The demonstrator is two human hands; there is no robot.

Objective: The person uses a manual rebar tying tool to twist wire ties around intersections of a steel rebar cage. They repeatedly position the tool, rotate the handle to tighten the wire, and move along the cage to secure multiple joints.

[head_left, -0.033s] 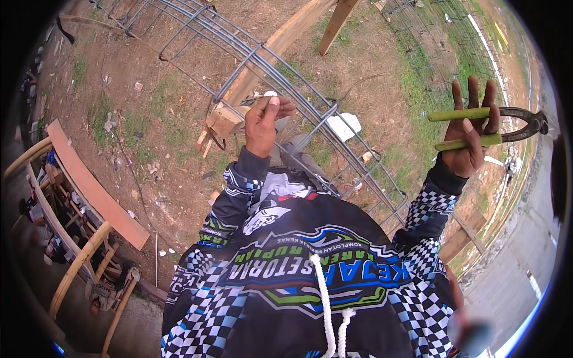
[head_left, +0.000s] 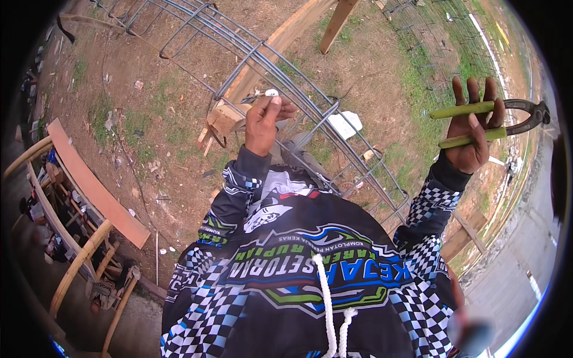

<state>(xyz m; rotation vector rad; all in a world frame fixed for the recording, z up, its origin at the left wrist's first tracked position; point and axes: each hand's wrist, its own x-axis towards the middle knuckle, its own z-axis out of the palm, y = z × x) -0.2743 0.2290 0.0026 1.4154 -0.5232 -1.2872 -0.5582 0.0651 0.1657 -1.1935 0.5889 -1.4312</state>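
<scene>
In my right hand (head_left: 468, 143) are pincers (head_left: 528, 116) with green handles and dark metal jaws. The thumb lies over the lower handle, several fingers stretch past the upper one, and the jaws point right. My left hand (head_left: 262, 122) is closed, thumb and fingers drawn together, beside a rebar cage (head_left: 262, 59). Anything small between those fingertips is too hard to make out. A small white thing (head_left: 272, 92) shows just past them; I cannot tell whether they touch it. The cage of long steel bars and bent stirrups slants from upper left to lower right.
A wooden beam (head_left: 286, 42) with a block end (head_left: 225, 119) lies under the cage. A white piece (head_left: 345, 125) is on the ground beyond the bars. More rebar (head_left: 418, 36) stretches at upper right. At left are a plank (head_left: 98, 185) and bamboo poles (head_left: 77, 268).
My right hand and the pincers have shifted very slightly to the right. The left hand stays almost where it was.
</scene>
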